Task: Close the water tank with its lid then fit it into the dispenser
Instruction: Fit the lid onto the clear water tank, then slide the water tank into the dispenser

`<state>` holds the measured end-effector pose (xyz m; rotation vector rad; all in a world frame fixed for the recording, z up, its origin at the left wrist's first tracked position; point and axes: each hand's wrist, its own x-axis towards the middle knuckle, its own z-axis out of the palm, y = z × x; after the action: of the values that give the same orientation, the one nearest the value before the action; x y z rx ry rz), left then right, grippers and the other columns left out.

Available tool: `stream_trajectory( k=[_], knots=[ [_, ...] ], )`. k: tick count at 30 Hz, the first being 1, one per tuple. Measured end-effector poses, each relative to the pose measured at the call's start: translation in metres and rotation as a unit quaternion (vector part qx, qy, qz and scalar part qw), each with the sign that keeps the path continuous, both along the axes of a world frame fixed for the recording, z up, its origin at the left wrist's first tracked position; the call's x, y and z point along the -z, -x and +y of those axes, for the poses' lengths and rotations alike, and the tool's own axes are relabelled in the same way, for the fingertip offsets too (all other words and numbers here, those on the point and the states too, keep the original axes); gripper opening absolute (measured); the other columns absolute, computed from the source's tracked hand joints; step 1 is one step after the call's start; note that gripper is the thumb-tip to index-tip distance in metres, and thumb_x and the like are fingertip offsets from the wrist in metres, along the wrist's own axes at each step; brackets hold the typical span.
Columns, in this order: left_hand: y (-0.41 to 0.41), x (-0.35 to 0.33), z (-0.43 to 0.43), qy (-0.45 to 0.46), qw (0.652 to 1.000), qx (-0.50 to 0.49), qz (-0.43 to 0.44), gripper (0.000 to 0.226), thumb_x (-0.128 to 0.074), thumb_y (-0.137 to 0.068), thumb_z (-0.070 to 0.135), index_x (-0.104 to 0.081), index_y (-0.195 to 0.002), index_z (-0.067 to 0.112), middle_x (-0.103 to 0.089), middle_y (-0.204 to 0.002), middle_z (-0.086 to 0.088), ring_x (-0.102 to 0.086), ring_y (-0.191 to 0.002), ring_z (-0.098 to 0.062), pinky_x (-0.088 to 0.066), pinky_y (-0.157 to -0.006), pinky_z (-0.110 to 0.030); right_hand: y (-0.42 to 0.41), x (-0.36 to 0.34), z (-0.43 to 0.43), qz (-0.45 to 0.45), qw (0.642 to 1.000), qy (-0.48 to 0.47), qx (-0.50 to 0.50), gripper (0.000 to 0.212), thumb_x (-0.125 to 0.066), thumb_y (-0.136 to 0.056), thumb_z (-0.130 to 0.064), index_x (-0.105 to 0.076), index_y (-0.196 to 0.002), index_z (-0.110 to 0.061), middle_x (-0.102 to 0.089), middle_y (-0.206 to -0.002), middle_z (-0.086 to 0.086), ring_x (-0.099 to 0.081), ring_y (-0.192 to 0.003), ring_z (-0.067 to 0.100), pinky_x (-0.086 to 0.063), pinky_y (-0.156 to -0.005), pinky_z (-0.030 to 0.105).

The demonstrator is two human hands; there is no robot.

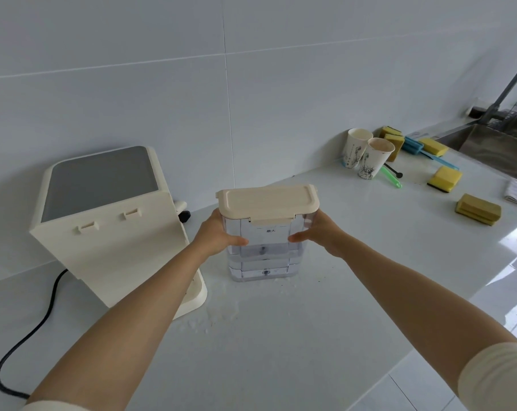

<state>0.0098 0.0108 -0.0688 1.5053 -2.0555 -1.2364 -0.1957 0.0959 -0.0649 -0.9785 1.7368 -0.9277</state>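
A clear plastic water tank [264,259] stands upright on the white counter, partly filled with water. Its cream lid [267,201] sits on top, front clasp down. My left hand [218,234] grips the tank's left side and my right hand [318,232] grips its right side, thumbs across the front face. The cream dispenser [115,232] with a grey top panel stands just left of the tank, its back with two slots turned toward me; my left forearm crosses in front of its lower right corner.
A black power cord [29,330] runs from the dispenser over the counter at left. Water drops [218,315] lie in front of the tank. Two paper cups [366,155], several sponges [445,179] and brushes sit at back right, beside a steel sink [500,143] with a faucet.
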Motion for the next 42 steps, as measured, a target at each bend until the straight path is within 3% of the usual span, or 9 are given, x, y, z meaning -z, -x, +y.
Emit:
stream_trajectory(
  k=[12, 17, 20, 23, 28, 32, 35, 37, 42],
  knots=[
    [-0.018, -0.028, 0.01, -0.003, 0.999, -0.026, 0.042, 0.078, -0.082, -0.062, 0.012, -0.043, -0.131, 0.01, -0.057, -0.127, -0.012, -0.05, -0.122, -0.024, -0.038, -0.087, -0.025, -0.011, -0.032, 0.005, 0.019, 1.0, 0.012, 0.0, 0.084, -0.076, -0.065, 0.004, -0.036, -0.137, -0.01, -0.04, -0.142, 0.014, -0.037, -0.132, 0.03, -0.035, -0.109, 0.044],
    [-0.037, -0.056, 0.024, 0.017, 0.997, -0.064, 0.051, 0.073, -0.082, -0.062, 0.012, -0.047, -0.125, -0.002, -0.049, -0.13, -0.026, -0.049, -0.122, -0.036, -0.041, -0.089, -0.034, -0.026, -0.061, 0.006, 0.015, 0.999, 0.02, -0.02, 0.079, -0.074, -0.067, 0.005, -0.038, -0.135, -0.009, -0.041, -0.122, 0.006, -0.041, -0.109, 0.02, -0.043, -0.074, 0.026],
    [-0.056, -0.069, 0.03, 0.014, 0.994, -0.087, 0.063, 0.07, -0.083, -0.06, 0.009, -0.049, -0.118, -0.01, -0.058, -0.123, -0.024, -0.054, -0.117, -0.033, -0.041, -0.087, -0.034, -0.037, -0.074, 0.003, 0.01, 0.999, 0.029, -0.039, 0.078, -0.074, -0.067, 0.006, -0.039, -0.134, -0.011, -0.041, -0.117, 0.003, -0.042, -0.11, 0.02, -0.04, -0.084, 0.032],
    [-0.078, -0.081, 0.036, 0.022, 0.992, -0.104, 0.07, 0.064, -0.083, -0.059, 0.007, -0.056, -0.117, 0.002, -0.063, -0.105, -0.007, -0.058, -0.107, -0.024, -0.042, -0.086, -0.029, -0.053, -0.084, -0.004, 0.003, 0.996, 0.039, -0.077, 0.08, -0.076, -0.065, 0.004, -0.04, -0.134, -0.011, -0.045, -0.122, 0.006, -0.044, -0.116, 0.022, -0.042, -0.08, 0.031],
    [-0.119, -0.1, 0.044, 0.037, 0.986, -0.135, 0.089, 0.076, -0.084, -0.055, 0.006, -0.053, -0.124, 0.013, -0.063, -0.123, -0.006, -0.056, -0.118, -0.024, -0.042, -0.105, -0.042, -0.093, -0.094, -0.018, -0.017, 0.991, 0.065, -0.116, 0.082, -0.076, -0.063, 0.003, -0.041, -0.135, -0.013, -0.049, -0.13, 0.007, -0.043, -0.125, 0.023, -0.044, -0.08, 0.031],
    [-0.146, -0.114, 0.051, 0.039, 0.98, -0.17, 0.091, 0.069, -0.078, -0.061, -0.005, -0.052, -0.124, 0.008, -0.062, -0.118, -0.004, -0.056, -0.11, -0.018, -0.04, -0.092, -0.026, -0.126, -0.105, -0.024, -0.023, 0.983, 0.088, -0.157, 0.064, -0.074, -0.064, 0.007, -0.049, -0.119, -0.014, -0.06, -0.113, 0.003, -0.052, -0.113, 0.023, -0.042, -0.067, 0.021],
    [-0.167, -0.12, 0.053, 0.036, 0.974, -0.203, 0.092, 0.071, -0.076, -0.063, -0.008, -0.049, -0.128, 0.003, -0.059, -0.123, -0.014, -0.053, -0.119, -0.026, -0.039, -0.094, -0.029, -0.148, -0.112, -0.029, -0.028, 0.978, 0.098, -0.179, 0.069, -0.073, -0.065, 0.008, -0.047, -0.124, -0.015, -0.056, -0.12, 0.001, -0.048, -0.113, 0.02, -0.04, -0.07, 0.023],
    [-0.179, -0.123, 0.052, 0.029, 0.974, -0.207, 0.086, 0.071, -0.076, -0.063, -0.008, -0.05, -0.128, 0.008, -0.059, -0.119, -0.007, -0.051, -0.119, -0.022, -0.037, -0.093, -0.026, -0.161, -0.113, -0.033, -0.023, 0.977, 0.095, -0.188, 0.074, -0.074, -0.065, 0.005, -0.043, -0.13, -0.013, -0.053, -0.124, 0.003, -0.049, -0.107, 0.02, -0.04, -0.072, 0.026],
    [-0.201, -0.123, 0.051, 0.023, 0.971, -0.226, 0.077, 0.073, -0.077, -0.062, -0.006, -0.05, -0.129, 0.007, -0.056, -0.131, -0.012, -0.047, -0.128, -0.025, -0.036, -0.104, -0.034, -0.185, -0.114, -0.042, -0.027, 0.975, 0.091, -0.202, 0.067, -0.074, -0.065, 0.007, -0.048, -0.124, -0.011, -0.055, -0.113, 0.004, -0.047, -0.1, 0.019, -0.042, -0.07, 0.026]
  ],
)
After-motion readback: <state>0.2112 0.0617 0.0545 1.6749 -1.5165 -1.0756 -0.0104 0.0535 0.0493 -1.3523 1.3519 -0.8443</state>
